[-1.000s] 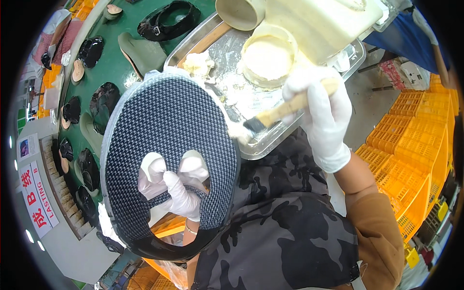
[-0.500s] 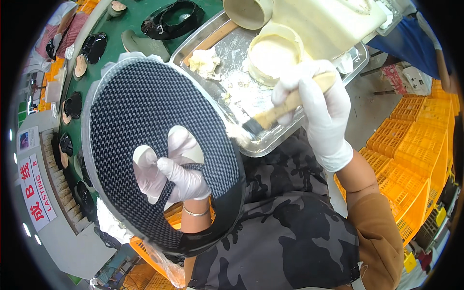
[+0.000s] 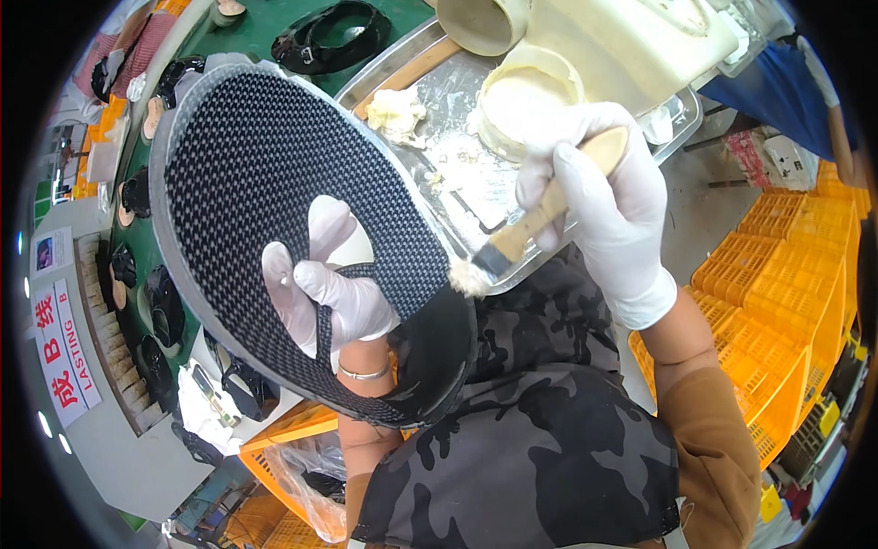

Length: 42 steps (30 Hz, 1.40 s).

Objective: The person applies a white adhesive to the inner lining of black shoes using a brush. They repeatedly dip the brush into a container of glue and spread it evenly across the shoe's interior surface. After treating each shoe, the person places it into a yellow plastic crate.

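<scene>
Left hand (image 3: 325, 293), white-gloved, is holding up a large dark shoe upper (image 3: 293, 229) with a woven mesh face. Fingers are poking through the foot opening from behind and curling closed over its rim. The upper is raised above the near edge of the green table (image 3: 247, 27), tilted, its toe end pointing toward the far left corner.

Right hand (image 3: 599, 210), also white-gloved, is gripping a wooden-handled brush (image 3: 540, 220), fingers wrapped fully shut around the handle. The pale, glue-laden bristles are pointing down and left, sitting just beside the upper's right edge; whether they are touching it I cannot tell.

Behind the brush, a metal tray (image 3: 677, 119) is lying on the table near its right edge, smeared with pale residue. Inside it: a round white glue pot (image 3: 526, 101) at the far end, just beyond the right hand, and a crumpled whitish lump (image 3: 398, 110) toward its left side. A large cream plastic container (image 3: 631, 37) is standing along the tray's far rim.

Black shoe parts (image 3: 325, 37) are lying on the table's far side; more dark pieces (image 3: 165, 302) are running along its left edge. Orange crates (image 3: 786, 265) are stacking up on the floor to the right. The person is wearing a camouflage apron (image 3: 540, 448).
</scene>
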### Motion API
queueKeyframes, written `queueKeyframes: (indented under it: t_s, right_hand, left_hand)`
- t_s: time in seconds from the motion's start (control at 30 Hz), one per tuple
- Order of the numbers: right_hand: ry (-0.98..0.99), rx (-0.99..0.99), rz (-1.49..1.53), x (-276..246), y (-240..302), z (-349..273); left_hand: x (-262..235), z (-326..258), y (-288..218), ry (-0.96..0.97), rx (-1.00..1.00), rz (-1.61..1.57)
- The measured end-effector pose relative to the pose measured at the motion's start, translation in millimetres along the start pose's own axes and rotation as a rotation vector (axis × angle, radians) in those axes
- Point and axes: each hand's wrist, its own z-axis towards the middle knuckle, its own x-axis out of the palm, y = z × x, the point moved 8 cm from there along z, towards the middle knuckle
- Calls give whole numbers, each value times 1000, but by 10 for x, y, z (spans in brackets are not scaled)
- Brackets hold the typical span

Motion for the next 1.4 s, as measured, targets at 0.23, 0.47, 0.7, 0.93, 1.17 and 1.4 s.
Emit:
queueKeyframes:
  t_s: [0.23, 0.47, 0.7, 0.93, 1.17, 1.4]
  right_hand:
    - [-61, -272, -9, 91, 127, 122]
    - [68, 28, -34, 128, 67, -73]
    - [381, -323, -313, 222, 387, 1]
    - [747, -730, -885, 818, 418, -247]
    - [528, -986, -1058, 782, 480, -132]
    - [362, -828, -732, 531, 668, -35]
  left_hand:
    - [14, 32, -16, 26, 89, 116]
    - [-32, -102, 231, 183, -23, 131]
    - [-84, 77, 374, 15, -190, 231]
    - [22, 510, 74, -194, -166, 46]
    - [397, 367, 268, 203, -816, -1157]
    - [67, 301, 290, 253, -431, -1142]
